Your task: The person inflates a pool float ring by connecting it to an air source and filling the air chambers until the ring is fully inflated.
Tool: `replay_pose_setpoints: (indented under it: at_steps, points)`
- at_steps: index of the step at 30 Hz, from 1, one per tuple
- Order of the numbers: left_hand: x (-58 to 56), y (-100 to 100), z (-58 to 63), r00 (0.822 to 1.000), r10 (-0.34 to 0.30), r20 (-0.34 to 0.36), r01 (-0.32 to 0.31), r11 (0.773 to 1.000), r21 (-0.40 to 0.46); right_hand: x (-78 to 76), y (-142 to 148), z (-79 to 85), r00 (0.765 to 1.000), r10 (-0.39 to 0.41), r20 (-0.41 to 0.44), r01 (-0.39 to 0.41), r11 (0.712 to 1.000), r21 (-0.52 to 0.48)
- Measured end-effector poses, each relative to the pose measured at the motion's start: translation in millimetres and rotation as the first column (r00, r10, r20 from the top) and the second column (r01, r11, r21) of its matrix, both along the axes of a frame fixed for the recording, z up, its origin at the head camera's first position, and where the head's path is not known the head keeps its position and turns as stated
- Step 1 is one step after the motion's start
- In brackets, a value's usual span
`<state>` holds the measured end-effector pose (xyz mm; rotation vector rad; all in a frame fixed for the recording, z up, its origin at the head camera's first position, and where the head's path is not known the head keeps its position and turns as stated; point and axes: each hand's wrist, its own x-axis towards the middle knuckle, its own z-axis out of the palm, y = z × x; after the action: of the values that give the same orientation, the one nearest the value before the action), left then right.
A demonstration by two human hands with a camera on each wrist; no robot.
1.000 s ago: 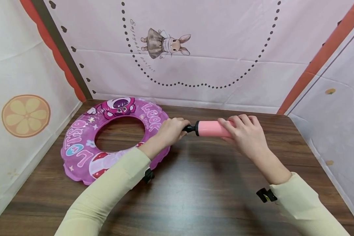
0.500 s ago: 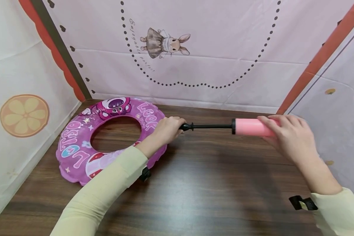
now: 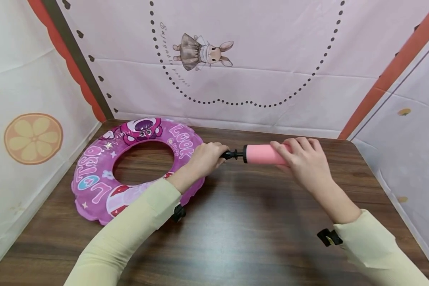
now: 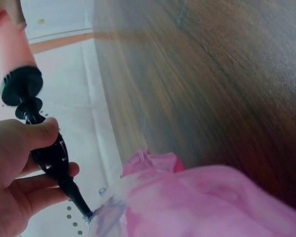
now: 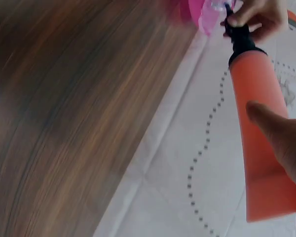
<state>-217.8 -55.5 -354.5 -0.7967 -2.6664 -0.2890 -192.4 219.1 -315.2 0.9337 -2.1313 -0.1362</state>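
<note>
My right hand (image 3: 307, 163) grips the pink barrel of a hand air pump (image 3: 264, 154), which lies level above the table. My left hand (image 3: 207, 159) holds the pump's black nozzle end (image 4: 52, 155), thumb on one side and fingers round the other. In the left wrist view the thin black tip reaches the clear valve (image 4: 96, 215) of a pink-purple swim ring (image 3: 93, 174). A short piece of black rod shows between the barrel's black cap and the nozzle end. The ring looks puffed up, with a bear and lettering printed on it, and rests at the left.
The brown wooden table (image 3: 228, 238) runs up to a pale cloth backdrop (image 3: 271, 47) behind and on both sides. A rabbit figure is printed on the back cloth. Black straps or mounts (image 3: 329, 237) sit at both wrists.
My right hand first drew the barrel away to the right, baring a long black rod, then pushed it back left, so little rod shows now. The left hand stayed nearly in place.
</note>
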Motion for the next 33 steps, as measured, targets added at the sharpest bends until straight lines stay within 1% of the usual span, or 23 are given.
replay_pose_setpoints:
  at_steps: [4,6,14,18,22,25,27,30,33]
  points:
    - [0.8,3,-0.7,1.0,-0.004,-0.026,0.005,1.0,0.013,-3.0,-12,-2.9,1.0,0.003,-0.017,-0.003,1.0,0.008]
    - [1.3,4,-0.7,1.0,-0.002,-0.028,0.003,1.0,0.021,-4.9,-15,-4.3,1.0,0.005,-0.02,-0.005,1.0,0.002]
    - [0.6,5,0.3,0.999,0.036,0.02,-0.037,0.999,0.032,-7.2,-19,-8.9,1.0,-0.028,-0.006,0.028,1.0,0.002]
    - [-0.5,4,0.8,0.998,0.047,0.046,-0.048,0.998,0.032,-8.1,-20,-10.0,1.0,-0.02,0.014,0.02,1.0,0.021]
    - [-0.8,3,2.2,0.996,0.06,0.06,-0.062,0.998,0.025,-9.3,-26,-8.8,0.997,-0.001,0.076,-0.003,0.999,0.048]
    - [-0.9,3,3.0,0.997,0.059,0.059,-0.061,0.998,0.029,-9.2,-37,-8.5,0.992,0.027,0.126,-0.034,0.998,0.051]
    - [-0.8,3,2.9,0.997,0.061,0.05,-0.062,0.997,0.034,-9.5,-48,-9.0,0.989,0.048,0.14,-0.056,0.997,0.051]
    - [-0.3,2,1.9,0.997,0.066,0.036,-0.067,0.997,0.031,-11.2,-67,-10.4,0.99,0.065,0.129,-0.071,0.997,0.043]
    - [0.2,2,0.7,0.998,0.065,0.019,-0.066,0.998,0.016,-14.1,-83,-13.1,0.993,0.056,0.106,-0.06,0.998,0.036]
